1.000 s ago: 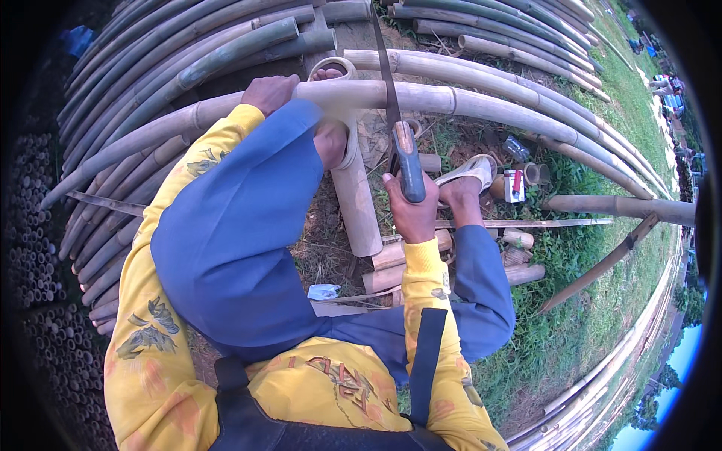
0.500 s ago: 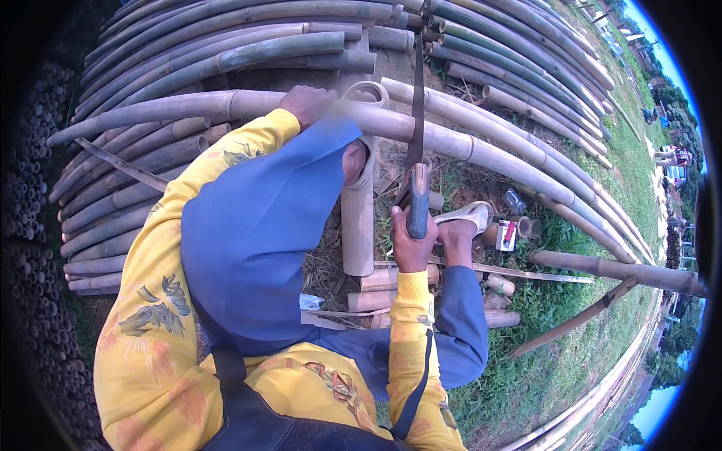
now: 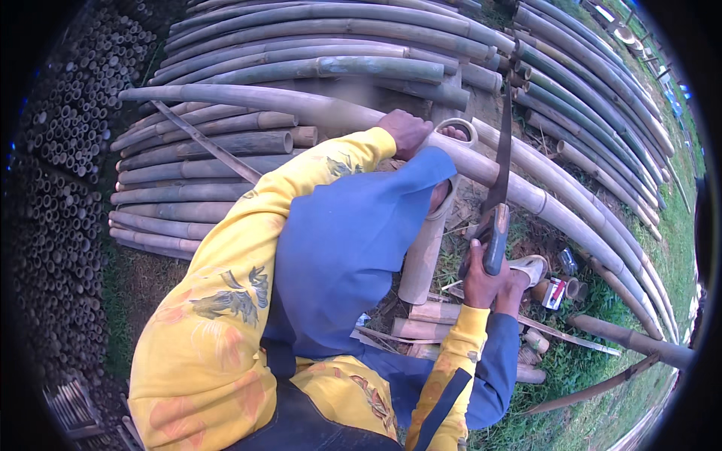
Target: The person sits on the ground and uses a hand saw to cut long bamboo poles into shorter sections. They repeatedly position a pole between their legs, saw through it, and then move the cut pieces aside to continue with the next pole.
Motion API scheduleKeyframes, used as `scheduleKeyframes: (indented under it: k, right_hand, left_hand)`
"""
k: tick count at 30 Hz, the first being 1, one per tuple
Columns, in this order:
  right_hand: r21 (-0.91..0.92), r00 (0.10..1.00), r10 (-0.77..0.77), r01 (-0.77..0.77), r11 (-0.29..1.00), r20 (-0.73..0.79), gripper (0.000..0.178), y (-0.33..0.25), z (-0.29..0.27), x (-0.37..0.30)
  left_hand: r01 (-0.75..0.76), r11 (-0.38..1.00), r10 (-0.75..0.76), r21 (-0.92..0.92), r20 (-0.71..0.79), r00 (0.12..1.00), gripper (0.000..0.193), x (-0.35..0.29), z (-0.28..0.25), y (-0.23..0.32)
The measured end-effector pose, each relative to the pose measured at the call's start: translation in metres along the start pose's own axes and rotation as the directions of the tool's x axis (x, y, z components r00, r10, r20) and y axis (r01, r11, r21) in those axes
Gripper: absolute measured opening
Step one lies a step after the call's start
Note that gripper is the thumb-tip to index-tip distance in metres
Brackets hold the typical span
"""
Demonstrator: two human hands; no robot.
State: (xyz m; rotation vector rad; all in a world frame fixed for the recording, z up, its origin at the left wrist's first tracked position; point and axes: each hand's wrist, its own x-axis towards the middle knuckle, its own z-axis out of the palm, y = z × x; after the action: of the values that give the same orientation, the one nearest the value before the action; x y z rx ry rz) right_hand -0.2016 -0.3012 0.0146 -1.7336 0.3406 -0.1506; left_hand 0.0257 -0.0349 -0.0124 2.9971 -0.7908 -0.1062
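A long pale bamboo pole (image 3: 553, 207) runs across in front of me, over my knee. My left hand (image 3: 406, 131) is closed over the top of it, beside my blue-clothed leg. My right hand (image 3: 481, 276) grips the dark handle of a handsaw (image 3: 502, 169). The saw's blade points away from me and crosses the pole to the right of my left hand. Whether its teeth sit in a cut cannot be made out. One foot in a pale sandal (image 3: 451, 184) is beyond the pole, partly hidden; the other sandal (image 3: 531, 264) shows near my right hand.
Stacked bamboo poles (image 3: 301, 34) lie at the far side, with more poles (image 3: 602, 113) at the right. Short bamboo pieces (image 3: 421, 329) lie on the ground below. A red and white box (image 3: 554, 293) and a clear jar (image 3: 568, 261) stand right of my foot.
The view has turned left, so the scene sits further right and lower. The saw now leans more to the right in the picture. Both hands keep their holds.
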Motion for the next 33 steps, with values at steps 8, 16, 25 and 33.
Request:
scheduleKeyframes:
  k: [8,16,25,33]
  right_hand:
    - [-0.313,0.989,-0.126,0.095,0.945,-0.078,0.017,0.051,-0.041,-0.197]
    - [0.021,0.999,-0.045,0.045,0.999,0.0,0.022,0.02,-0.002,-0.049]
    - [-0.005,0.995,-0.094,0.094,0.996,-0.035,0.018,0.052,-0.02,-0.053]
    - [-0.037,0.995,-0.103,0.103,0.994,0.0,0.018,0.066,-0.025,-0.052]
  left_hand:
    - [-0.01,1.0,0.009,-0.002,-0.036,0.999,0.03,-0.009,-0.006,0.007]
    - [0.056,0.998,-0.056,-0.009,0.038,0.998,0.037,-0.021,-0.016,0.001]
    - [-0.289,0.949,0.264,-0.129,-0.184,0.947,0.053,-0.216,0.008,-0.057]
    - [-0.053,0.993,0.063,-0.105,0.094,0.994,0.068,-0.362,0.018,-0.128]
